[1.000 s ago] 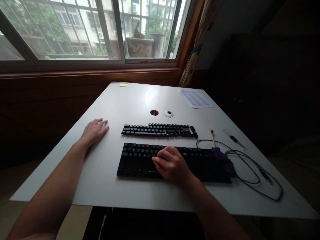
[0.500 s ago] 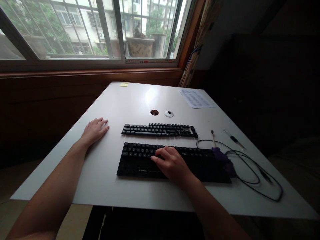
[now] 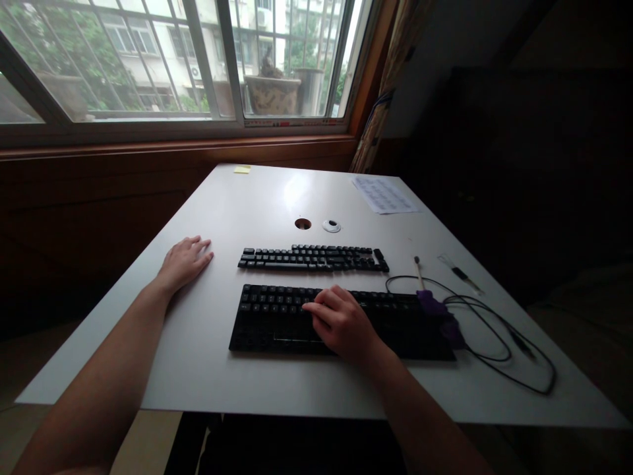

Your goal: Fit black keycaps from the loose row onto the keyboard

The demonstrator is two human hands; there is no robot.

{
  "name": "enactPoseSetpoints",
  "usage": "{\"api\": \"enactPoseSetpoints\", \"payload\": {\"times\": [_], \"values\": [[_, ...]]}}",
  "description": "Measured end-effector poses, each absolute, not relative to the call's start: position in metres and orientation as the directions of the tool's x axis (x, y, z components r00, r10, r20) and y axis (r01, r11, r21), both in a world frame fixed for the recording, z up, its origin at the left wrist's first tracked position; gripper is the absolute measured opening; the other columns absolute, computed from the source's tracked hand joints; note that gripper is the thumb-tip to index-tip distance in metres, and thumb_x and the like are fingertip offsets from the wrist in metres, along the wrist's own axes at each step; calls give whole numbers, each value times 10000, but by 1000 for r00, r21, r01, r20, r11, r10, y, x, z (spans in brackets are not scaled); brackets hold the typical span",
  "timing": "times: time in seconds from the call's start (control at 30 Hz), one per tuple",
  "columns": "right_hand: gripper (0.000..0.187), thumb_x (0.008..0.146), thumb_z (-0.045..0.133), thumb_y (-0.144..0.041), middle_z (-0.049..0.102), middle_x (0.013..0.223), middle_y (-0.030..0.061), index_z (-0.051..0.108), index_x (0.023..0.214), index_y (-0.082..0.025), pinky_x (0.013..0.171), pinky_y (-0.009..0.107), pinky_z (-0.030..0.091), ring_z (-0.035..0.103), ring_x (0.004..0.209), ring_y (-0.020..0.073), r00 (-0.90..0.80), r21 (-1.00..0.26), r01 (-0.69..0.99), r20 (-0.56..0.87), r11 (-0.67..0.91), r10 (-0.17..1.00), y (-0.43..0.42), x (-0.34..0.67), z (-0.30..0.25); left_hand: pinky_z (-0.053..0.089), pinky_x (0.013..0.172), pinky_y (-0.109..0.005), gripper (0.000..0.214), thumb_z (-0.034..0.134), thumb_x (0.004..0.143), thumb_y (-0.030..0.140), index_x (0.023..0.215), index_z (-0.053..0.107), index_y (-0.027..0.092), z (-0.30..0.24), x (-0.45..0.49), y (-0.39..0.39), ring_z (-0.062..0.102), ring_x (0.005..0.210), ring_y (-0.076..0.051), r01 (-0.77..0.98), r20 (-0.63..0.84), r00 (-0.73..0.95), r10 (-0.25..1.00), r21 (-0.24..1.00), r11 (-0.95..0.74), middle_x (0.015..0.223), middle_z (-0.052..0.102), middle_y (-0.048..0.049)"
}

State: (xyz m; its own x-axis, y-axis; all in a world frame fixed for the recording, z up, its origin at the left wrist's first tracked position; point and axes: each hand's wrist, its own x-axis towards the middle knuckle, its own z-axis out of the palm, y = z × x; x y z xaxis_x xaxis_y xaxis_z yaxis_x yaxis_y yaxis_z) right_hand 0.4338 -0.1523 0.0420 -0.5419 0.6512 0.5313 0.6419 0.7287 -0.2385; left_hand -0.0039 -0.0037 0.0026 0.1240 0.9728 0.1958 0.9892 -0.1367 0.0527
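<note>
Near keyboard (image 3: 267,324) under right hand (image 3: 343,324), left hand (image 3: 184,261) on table (image 3: 267,194)

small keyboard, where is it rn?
Head view, mid-table: the small keyboard lies just beyond the large keyboard, to the right of the left hand.

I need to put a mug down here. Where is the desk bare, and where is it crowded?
Widest bare patch: the far tabletop between yellow note, paper sheet and cable hole. Also bare: the strip between the left hand and the far keyboard and near keyboard. Crowded: right of it, where looped cable, purple object and thin stick lie.
</note>
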Motion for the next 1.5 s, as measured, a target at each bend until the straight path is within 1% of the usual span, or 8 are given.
{"api": "enactPoseSetpoints", "payload": {"times": [0.2,0.5,0.57,0.67,0.83,1.13,1.33,1.5], "values": [[253,904,618,-126,646,915,69,762,1092,-215,829,426,507,532,895,233,-584,-199,635,509,747,632,-154,435,44,375,1175,-502,630,342,1019,545,1492,562,192,1,-4,-3,477,1417,-353,989,198,121,973,54,-134,1542,522,-149],[203,899,630,-149,650,900,69,771,1032,-209,849,447,533,551,906,238,-552,-277,630,497,725,670,-158,431,48,379,1172,-497,627,339,1020,543,1488,563,190,1,-4,-3,474,1419,-349,989,199,127,972,50,-139,1545,516,-155],[194,906,623,-150,664,912,71,764,1028,-202,843,444,545,561,892,234,-553,-264,617,524,741,648,-159,429,50,378,1174,-494,627,337,1021,545,1488,563,193,1,-4,-3,474,1420,-346,989,198,126,972,50,-138,1545,515,-153],[272,926,598,-136,704,1025,87,724,1164,-174,876,434,572,594,921,228,-587,-234,556,569,798,576,-161,425,51,373,1181,-478,631,340,1017,549,1488,563,192,0,-5,-2,480,1416,-339,989,197,128,972,50,-140,1543,517,-151],[343,923,576,-114,744,1119,99,672,1252,-137,917,412,607,644,1013,243,-684,-183,453,557,873,472,-161,417,46,373,1179,-494,631,345,1017,553,1490,562,195,-1,-6,-2,471,1423,-349,989,201,123,972,59,-138,1544,518,-151],[357,917,562,-80,763,1119,102,671,1250,-146,917,410,619,680,1016,241,-654,-208,467,573,859,494,-162,416,47,374,1178,-478,621,359,1014,539,1485,568,191,1,-4,-4,477,1416,-341,989,201,121,972,64,-136,1543,521,-152],[429,939,551,-91,774,1129,74,621,1351,-189,926,424,614,703,985,227,-634,-208,477,591,854,498,-162,415,48,358,1190,-454,609,351,1019,541,1487,559,211,2,-3,-4,469,1424,-318,990,196,115,974,60,-129,1550,517,-132],[336,961,572,-125,781,1105,76,656,1282,-176,890,411,617,707,970,231,-627,-216,495,582,842,518,-162,415,49,370,1180,-479,614,352,1020,540,1490,561,204,3,-2,-5,473,1419,-339,989,194,115,974,66,-130,1550,516,-142]]}}
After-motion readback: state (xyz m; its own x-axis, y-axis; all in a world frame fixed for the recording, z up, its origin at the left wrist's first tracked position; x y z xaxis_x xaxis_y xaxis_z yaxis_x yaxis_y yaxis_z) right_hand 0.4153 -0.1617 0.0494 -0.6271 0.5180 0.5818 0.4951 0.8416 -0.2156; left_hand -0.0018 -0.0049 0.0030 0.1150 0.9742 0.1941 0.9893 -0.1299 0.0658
